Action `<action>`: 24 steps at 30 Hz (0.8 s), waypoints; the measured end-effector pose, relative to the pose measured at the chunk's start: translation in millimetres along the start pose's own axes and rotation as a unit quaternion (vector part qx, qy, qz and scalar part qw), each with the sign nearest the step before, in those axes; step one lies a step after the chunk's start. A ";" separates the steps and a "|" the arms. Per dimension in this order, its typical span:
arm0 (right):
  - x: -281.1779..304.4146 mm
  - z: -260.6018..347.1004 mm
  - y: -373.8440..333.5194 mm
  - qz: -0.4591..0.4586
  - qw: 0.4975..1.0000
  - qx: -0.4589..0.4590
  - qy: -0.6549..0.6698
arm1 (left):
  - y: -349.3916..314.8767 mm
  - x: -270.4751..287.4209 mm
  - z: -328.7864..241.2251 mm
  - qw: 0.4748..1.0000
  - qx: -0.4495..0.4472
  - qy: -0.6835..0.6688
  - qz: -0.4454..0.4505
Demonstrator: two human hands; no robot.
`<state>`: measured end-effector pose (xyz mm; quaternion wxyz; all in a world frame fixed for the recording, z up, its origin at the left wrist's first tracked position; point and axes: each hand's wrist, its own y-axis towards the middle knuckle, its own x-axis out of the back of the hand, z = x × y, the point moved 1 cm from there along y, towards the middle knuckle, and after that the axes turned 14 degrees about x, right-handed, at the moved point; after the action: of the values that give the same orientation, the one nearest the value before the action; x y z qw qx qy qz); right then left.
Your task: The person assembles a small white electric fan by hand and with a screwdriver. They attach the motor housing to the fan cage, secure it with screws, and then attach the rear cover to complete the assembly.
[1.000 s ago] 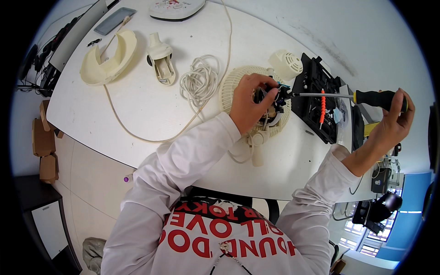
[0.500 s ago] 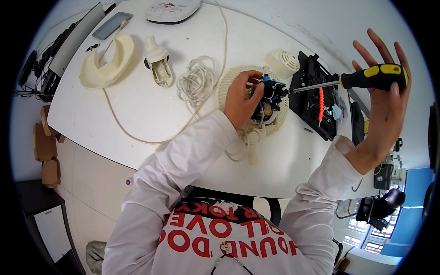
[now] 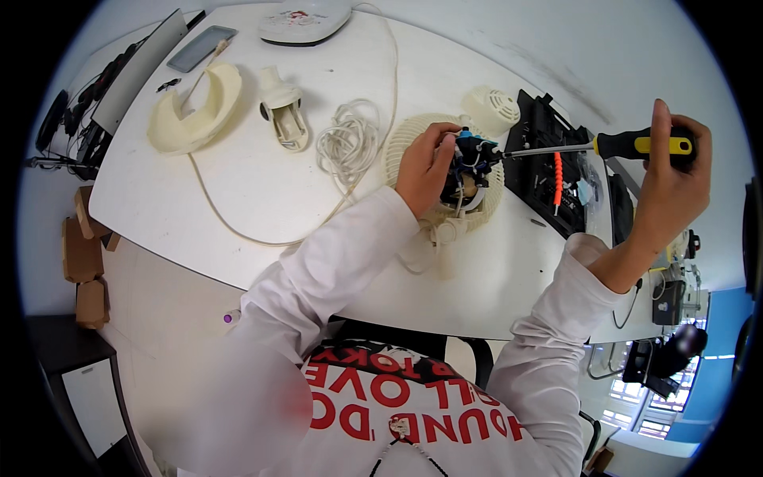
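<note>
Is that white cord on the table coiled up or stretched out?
Mostly coiled: the white cord sits in a loose bundle on the table, with one long strand trailing away from it across the tabletop.

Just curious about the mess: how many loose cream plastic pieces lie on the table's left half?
2: a curved shell far left and a small housing beside it, near the coiled cord. More may be hidden.

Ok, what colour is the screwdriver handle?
Black and yellow; the screwdriver handle shows best in the head view, in the right hand.
</note>
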<state>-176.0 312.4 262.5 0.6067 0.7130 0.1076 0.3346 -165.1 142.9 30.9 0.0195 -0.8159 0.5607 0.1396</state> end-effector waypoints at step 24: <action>-32.6 1.4 -167.2 0.450 0.707 -0.308 0.451 | 107.7 81.7 67.5 0.934 0.199 0.295 -0.023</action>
<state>-157.6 333.4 94.4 0.4494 0.2144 -0.0744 0.8640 -251.0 41.4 -40.9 0.0188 -0.8122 0.5390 -0.2222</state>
